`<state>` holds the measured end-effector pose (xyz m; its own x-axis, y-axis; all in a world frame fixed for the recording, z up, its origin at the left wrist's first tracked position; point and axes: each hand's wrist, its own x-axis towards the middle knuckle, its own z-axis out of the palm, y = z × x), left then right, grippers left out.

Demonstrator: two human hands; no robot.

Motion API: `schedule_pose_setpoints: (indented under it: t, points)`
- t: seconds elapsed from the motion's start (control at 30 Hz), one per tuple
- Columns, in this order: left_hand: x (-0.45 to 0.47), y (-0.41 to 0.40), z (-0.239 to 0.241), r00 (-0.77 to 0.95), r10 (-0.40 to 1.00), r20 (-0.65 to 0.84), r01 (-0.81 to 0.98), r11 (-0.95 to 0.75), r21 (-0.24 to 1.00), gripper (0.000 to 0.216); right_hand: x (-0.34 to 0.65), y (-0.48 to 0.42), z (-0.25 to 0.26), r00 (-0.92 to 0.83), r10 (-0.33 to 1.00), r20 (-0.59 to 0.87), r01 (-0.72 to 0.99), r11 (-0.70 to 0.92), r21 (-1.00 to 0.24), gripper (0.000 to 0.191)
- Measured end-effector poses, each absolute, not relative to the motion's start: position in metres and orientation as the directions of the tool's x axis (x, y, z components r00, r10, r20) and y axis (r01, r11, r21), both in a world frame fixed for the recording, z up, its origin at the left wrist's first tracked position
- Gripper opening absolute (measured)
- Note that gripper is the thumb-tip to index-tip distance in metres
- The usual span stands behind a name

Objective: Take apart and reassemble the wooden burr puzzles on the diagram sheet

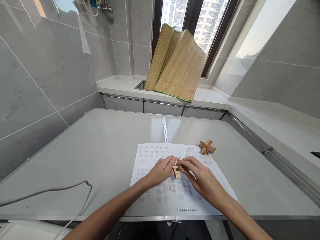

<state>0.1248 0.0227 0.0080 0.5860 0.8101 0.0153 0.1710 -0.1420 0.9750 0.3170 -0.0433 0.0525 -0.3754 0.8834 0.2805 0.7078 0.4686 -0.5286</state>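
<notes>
My left hand (162, 170) and my right hand (200, 176) meet over a printed instruction sheet (160, 196) on the white table (100, 150). Both pinch a small wooden puzzle of interlocked bars (177, 170) between their fingertips, held just above the sheet. One bar sticks down below my fingers. A second wooden puzzle, assembled into a cross shape (207, 147), lies at the sheet's far right corner, a short way beyond my right hand.
A grey cable (62, 191) runs across the table's left front. A rolled bamboo mat (177, 66) leans against the window on the ledge behind the table. Grey tiled walls close in on the left and right.
</notes>
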Motion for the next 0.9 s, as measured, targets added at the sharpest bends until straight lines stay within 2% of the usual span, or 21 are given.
schedule_pose_setpoints:
  t: [0.23,0.3,0.43,0.6,0.9]
  points:
    - [0.123,0.023,0.010,0.590,0.804,0.075,0.230,-0.256,0.939,0.060,0.307,-0.044,0.053,-0.398,0.869,0.294,0.641,0.493,-0.589,0.034]
    - [0.121,0.022,0.011,0.582,0.810,0.076,0.243,-0.262,0.934,0.062,0.309,-0.042,0.053,-0.355,0.883,0.308,0.631,0.469,-0.618,0.031]
    - [0.120,0.022,0.013,0.589,0.804,0.084,0.274,-0.296,0.915,0.049,0.322,-0.035,0.054,-0.224,0.921,0.320,0.627,0.388,-0.676,0.022]
    - [0.124,0.023,0.012,0.627,0.759,0.178,0.222,-0.393,0.892,0.063,0.330,-0.034,0.060,-0.186,0.935,0.301,0.583,0.351,-0.733,0.020]
    - [0.124,0.023,0.013,0.640,0.757,0.130,0.094,-0.246,0.965,0.057,0.325,-0.037,0.062,-0.141,0.949,0.282,0.509,0.314,-0.801,0.023]
